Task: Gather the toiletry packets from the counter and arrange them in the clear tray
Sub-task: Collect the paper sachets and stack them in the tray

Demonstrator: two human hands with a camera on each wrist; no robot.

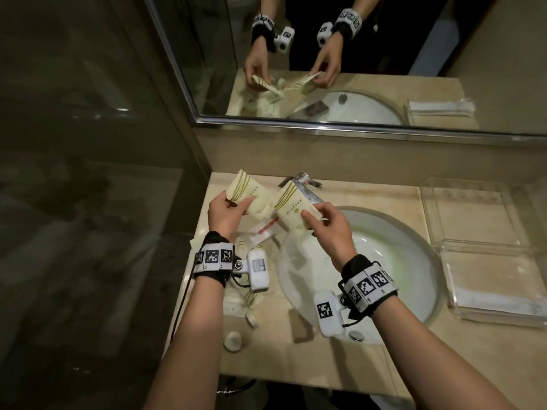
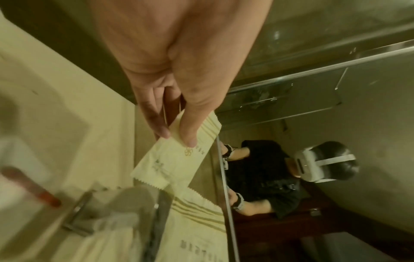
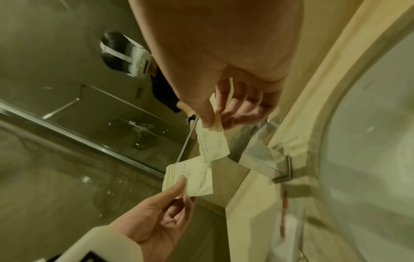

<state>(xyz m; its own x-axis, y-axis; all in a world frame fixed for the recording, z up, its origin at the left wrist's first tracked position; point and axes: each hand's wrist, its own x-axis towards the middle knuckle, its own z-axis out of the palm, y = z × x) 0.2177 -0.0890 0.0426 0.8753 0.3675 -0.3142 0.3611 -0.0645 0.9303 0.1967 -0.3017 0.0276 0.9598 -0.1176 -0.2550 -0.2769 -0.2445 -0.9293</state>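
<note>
My left hand [image 1: 229,210] pinches a cream toiletry packet with green stripes [image 1: 251,196] above the counter's back left; the left wrist view shows thumb and fingers on this packet [image 2: 177,156]. My right hand [image 1: 322,223] pinches a second striped cream packet [image 1: 291,210] in front of the faucet, seen again in the right wrist view [image 3: 212,143]. The two packets' inner ends nearly meet. More packets [image 1: 251,300] and a clear-wrapped red-handled item [image 1: 266,227] lie on the counter below my left wrist. The clear tray [image 1: 470,214] sits at the far right.
A white sink basin [image 1: 393,261] fills the counter's middle, with a chrome faucet [image 1: 305,184] behind it. A second clear tray holding folded white cloth [image 1: 491,285] lies in front of the first. A small bottle [image 1: 233,340] stands near the front edge. A mirror [image 1: 325,54] rises behind.
</note>
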